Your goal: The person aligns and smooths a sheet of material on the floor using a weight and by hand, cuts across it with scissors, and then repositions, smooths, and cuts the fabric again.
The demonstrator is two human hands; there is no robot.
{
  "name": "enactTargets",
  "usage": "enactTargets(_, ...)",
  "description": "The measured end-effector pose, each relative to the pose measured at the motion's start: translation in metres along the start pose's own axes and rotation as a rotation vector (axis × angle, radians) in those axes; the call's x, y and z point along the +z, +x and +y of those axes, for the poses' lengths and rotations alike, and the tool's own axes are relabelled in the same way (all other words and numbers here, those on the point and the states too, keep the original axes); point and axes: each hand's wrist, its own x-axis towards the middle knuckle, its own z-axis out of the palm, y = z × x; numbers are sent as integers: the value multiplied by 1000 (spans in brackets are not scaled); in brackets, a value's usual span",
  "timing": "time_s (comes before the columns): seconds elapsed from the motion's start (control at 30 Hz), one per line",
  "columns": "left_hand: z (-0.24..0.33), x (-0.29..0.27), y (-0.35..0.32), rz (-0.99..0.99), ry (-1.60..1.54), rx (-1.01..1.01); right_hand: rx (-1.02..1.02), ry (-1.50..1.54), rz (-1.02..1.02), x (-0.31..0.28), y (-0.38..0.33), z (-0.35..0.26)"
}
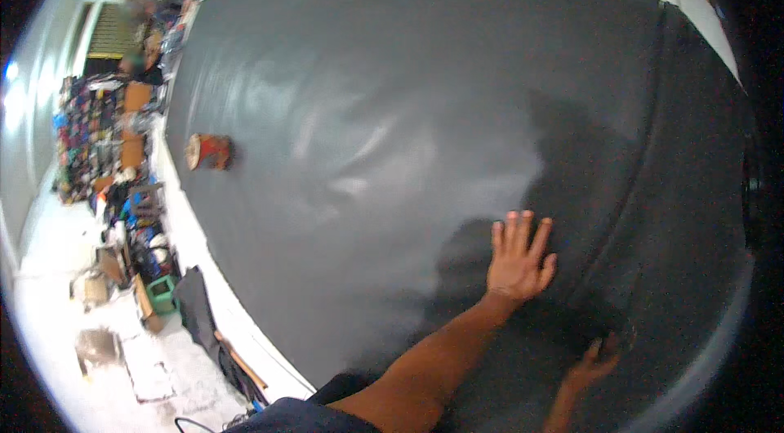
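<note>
The left hand (518, 261) lies flat, palm down, on a big dark grey sheet (392, 131). Its fingers (512, 230) point away from the person and are spread a little, with the thumb out to the side. They are not holding anything. The left arm is stretched out long and comes up from the bottom edge of the picture.

The right hand (594, 363) is lower and closer to the person, and it sits in shadow. Its fingers look curled on a dark fold of the sheet, but I cannot tell if they are pinching it.

The sheet is spread over a wide surface (204, 261) with a white edge, and it fills most of the picture. It is smooth and a bit shiny in the middle.

Far off on the left part of the sheet sits a small red and tan thing (209, 151), well apart from both hands. Past the white edge, on the floor (57, 245), there are lots of boxes and colourful things.
</note>
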Motion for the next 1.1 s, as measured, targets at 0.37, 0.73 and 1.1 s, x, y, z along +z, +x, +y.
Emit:
enactTargets(0.37, 1, 5, -11, 193, -12, 59, 141, -658, 251, -42, -263, 109)
enactTargets(0.73, -16, -103, -99, 287, -278, 422, 183, -502, 259, -58, -245, 56)
enactTargets(1.1, -191, -214, -605, -484, -144, 599, 155, -275, 132, -214, -450, 129)
